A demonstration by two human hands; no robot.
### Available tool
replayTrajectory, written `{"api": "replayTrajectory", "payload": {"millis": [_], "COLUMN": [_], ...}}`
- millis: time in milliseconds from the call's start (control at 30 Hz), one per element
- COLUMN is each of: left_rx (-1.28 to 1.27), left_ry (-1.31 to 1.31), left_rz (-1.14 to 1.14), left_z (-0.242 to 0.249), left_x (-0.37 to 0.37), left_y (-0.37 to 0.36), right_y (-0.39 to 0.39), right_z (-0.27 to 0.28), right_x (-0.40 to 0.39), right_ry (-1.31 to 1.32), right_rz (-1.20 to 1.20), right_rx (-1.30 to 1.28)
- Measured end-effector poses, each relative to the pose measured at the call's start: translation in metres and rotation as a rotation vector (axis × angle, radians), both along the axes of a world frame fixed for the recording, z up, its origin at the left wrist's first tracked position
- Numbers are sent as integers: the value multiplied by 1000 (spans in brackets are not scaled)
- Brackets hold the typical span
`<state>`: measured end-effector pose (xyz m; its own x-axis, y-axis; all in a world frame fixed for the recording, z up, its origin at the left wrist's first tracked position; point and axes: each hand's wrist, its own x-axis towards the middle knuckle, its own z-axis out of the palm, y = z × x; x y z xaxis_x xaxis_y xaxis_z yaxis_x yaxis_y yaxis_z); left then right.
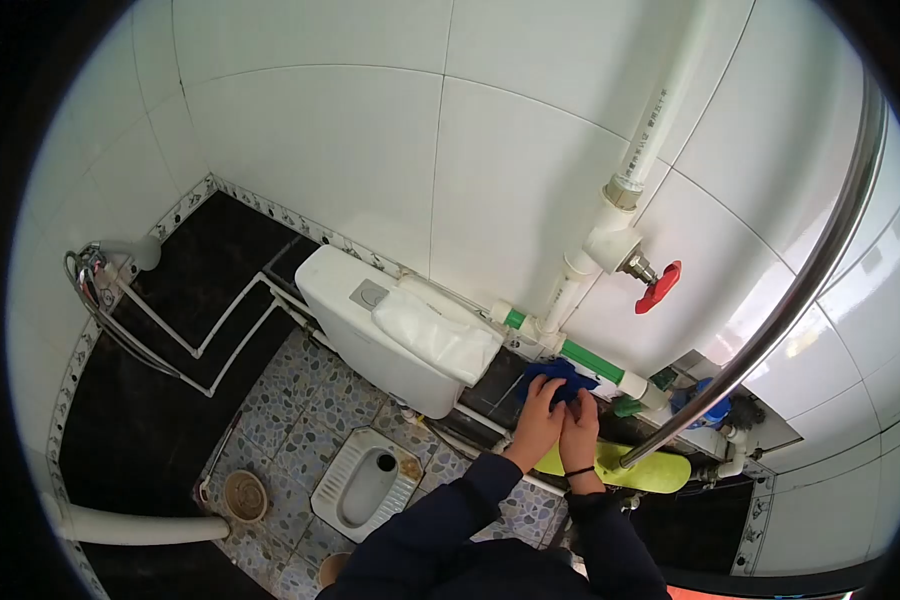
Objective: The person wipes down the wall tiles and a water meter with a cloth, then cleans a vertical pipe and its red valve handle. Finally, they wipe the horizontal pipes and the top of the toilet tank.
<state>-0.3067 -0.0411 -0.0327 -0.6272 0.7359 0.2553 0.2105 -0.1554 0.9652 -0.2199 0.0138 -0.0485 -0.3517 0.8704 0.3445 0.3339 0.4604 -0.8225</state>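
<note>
A bunched dark blue cloth (562, 378) is between my hands, close to the tiled wall and just below the white and green pipe. My left hand (538, 425) has its fingers curled on the cloth's near left side. Beside it, my right hand (578, 435), with a dark band at the wrist, closes on the cloth from the right. The two hands nearly touch, and part of the cloth is hidden behind the fingers. Under my wrists lies a long, rounded yellow-green object (660, 470).
A white toilet cistern (370, 340) with a white plastic bag (435, 335) on top is to the left. Below it is a squat toilet (365, 485). A red valve handle (658, 288) juts from the pipe. A metal rail (780, 320) crosses on the right.
</note>
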Motion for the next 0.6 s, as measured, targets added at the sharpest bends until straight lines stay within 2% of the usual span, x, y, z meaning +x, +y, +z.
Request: {"api": "replayTrajectory", "payload": {"millis": [100,267,400,500,600], "left_rx": [-59,-133,-44,51,68], "left_ry": [107,60,31,163,179], "left_rz": [31,-2,7,96,132], "left_z": [-22,-34,1,33,54], "left_x": [-3,-2,-2,-2,-2], "left_y": [4,3,-7,-9,-7], "right_y": [1,1,-6,-10,-10], "right_z": [-14,-23,3,36,61], "right_x": [1,0,-3,-12,-16], "right_ry": [-73,-78,8,136,135], "right_rz": [-5,4,19,45,79], "right_rx": [-59,-92,-78,-78,-165]}}
